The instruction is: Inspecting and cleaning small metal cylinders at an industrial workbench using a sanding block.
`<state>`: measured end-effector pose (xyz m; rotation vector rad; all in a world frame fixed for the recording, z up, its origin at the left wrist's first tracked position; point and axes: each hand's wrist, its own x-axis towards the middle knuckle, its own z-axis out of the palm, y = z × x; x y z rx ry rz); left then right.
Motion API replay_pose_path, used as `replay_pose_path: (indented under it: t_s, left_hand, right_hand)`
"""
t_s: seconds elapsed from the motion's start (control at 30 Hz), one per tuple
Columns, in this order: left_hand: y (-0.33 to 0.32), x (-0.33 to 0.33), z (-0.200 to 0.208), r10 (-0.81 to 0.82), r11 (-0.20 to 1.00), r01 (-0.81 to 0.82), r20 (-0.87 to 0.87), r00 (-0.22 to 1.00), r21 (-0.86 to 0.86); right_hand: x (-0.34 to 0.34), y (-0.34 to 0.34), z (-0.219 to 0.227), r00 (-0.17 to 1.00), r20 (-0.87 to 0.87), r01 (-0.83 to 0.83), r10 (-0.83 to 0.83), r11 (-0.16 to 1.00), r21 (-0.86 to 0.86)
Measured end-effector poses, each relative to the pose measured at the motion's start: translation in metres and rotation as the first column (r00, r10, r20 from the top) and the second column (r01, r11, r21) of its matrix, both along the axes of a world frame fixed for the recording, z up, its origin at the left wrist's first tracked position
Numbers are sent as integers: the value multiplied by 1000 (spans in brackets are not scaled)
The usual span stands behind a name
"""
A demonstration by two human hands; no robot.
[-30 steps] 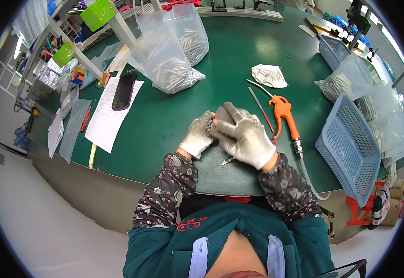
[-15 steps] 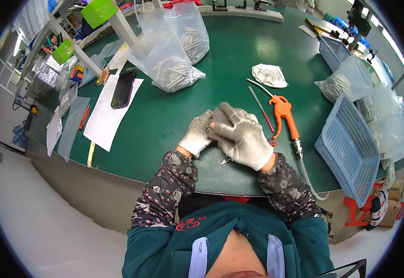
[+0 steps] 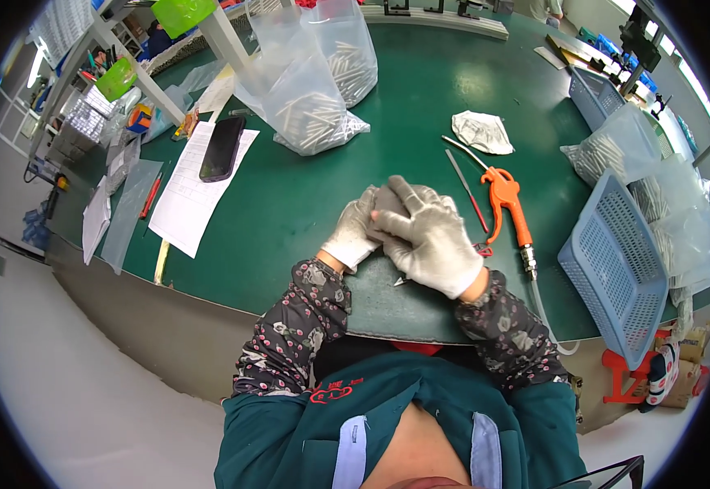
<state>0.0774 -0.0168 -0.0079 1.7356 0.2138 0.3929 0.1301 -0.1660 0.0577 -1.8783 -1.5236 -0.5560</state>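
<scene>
My left hand (image 3: 353,231) and my right hand (image 3: 428,238), both in whitish gloves with grey-stained fingers, are pressed together above the near middle of the green table. A flat grey-brown piece (image 3: 384,200) shows between them, its kind unclear. The left fingers close round its side, while the right hand lies over it from above. Whatever else is inside the grip is hidden. Just below the hands, a small pointed silvery part (image 3: 400,281) rests on the tabletop. Right of them lie a thin file with a red handle (image 3: 476,204) and an orange air blow gun (image 3: 508,208).
A crumpled white cloth (image 3: 483,133) lies beyond the blow gun. Clear bags of pale rods (image 3: 310,118) stand at the far left, others (image 3: 604,155) at right beside a blue basket (image 3: 616,265). A phone (image 3: 222,149) sits on paper sheets (image 3: 188,216) at left.
The view has shifted slightly, so the table and its things appear a little farther right. Both hands remain together on the grey-brown piece, the right fingers slightly moved over it.
</scene>
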Motion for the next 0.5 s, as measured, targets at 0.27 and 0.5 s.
replay_pose_path:
  t_s: [0.27, 0.5]
  left_hand:
    - [0, -2, -3, -29, 985, 38, -55, 998, 170]
    - [4, -4, -14, -8, 975, 13, -22, 1000, 223]
  right_hand:
    - [6, 6, -3, 998, -67, 3, 3, 996, 92]
    - [9, 2, 9, 987, -148, -51, 60, 997, 63]
